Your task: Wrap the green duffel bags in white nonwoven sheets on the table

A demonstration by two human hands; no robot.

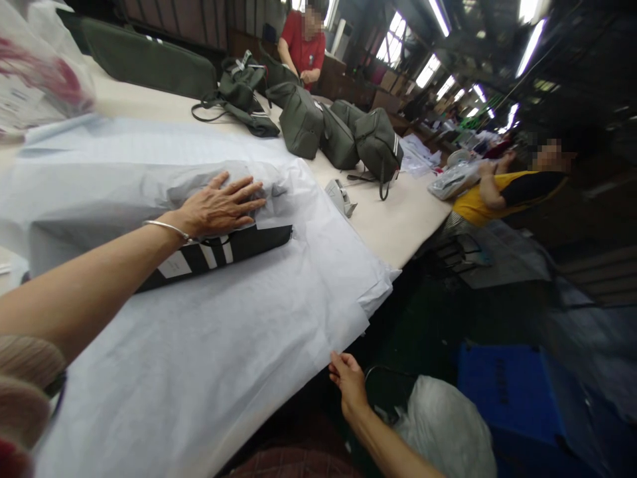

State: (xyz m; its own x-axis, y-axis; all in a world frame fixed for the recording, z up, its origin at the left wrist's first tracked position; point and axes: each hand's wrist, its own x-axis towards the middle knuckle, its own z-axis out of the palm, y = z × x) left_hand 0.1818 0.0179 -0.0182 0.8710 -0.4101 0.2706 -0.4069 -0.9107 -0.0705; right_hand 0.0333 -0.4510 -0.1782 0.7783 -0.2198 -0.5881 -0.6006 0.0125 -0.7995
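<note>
My left hand (219, 204) lies flat with fingers spread on white tissue paper (99, 176) that covers most of a dark bag (259, 247). The bag's near side shows, with white stripes and a white label (174, 264). Under it, a wide layer of white tissue sheets (239, 338) spreads over the table to its near edge. At that edge my right hand (348, 378) pinches the rim of the sheet between thumb and fingers.
Several dark green bags (303, 123) stand across the table (383, 222), beside a grey tape dispenser (341, 197). A plastic bag (44, 73) sits far left. One person in red (303, 46) and another in yellow (490, 196) work nearby. A blue crate (507, 392) stands at lower right.
</note>
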